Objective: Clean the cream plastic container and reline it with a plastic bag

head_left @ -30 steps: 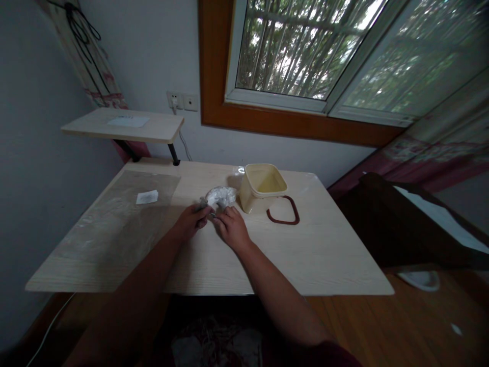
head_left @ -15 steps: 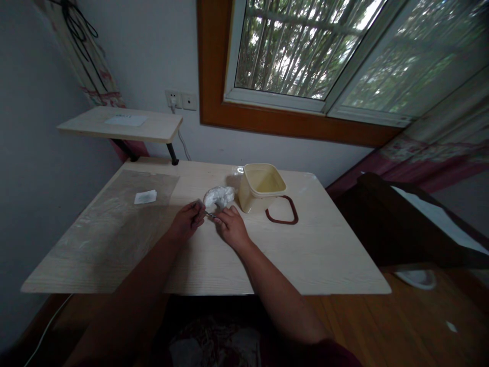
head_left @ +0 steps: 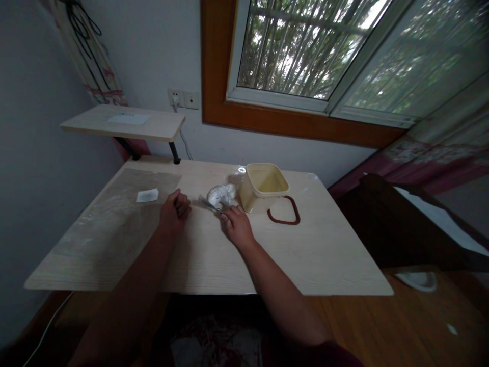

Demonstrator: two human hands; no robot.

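My right hand [head_left: 236, 224] rests on the light wooden desk [head_left: 317, 255], its fingers closed around a slim silvery metal tool [head_left: 209, 204]. The tool points left and away from me, with a pale, wider tip; its exact kind is too small to tell. Just behind it lies a crumpled white plastic bag [head_left: 221, 195]. To the left, my left hand [head_left: 174, 210] is curled closed, apart from the tool; whatever its fingers might hold is hidden. A cream plastic tub [head_left: 254, 196] stands upright and open beyond my right hand.
A reddish-brown rounded frame-like ring [head_left: 298, 211] lies right of the tub. On the left, a clear plastic sheet [head_left: 114, 229] bears a white paper slip [head_left: 147, 195]. A raised shelf [head_left: 160, 127] on black legs stands at the back left, below wall sockets [head_left: 183, 99].
My left hand has come away from the tool's far end and moved left, now curled. The tool stays in my right hand, its tip now uncovered. The view has shifted slightly.
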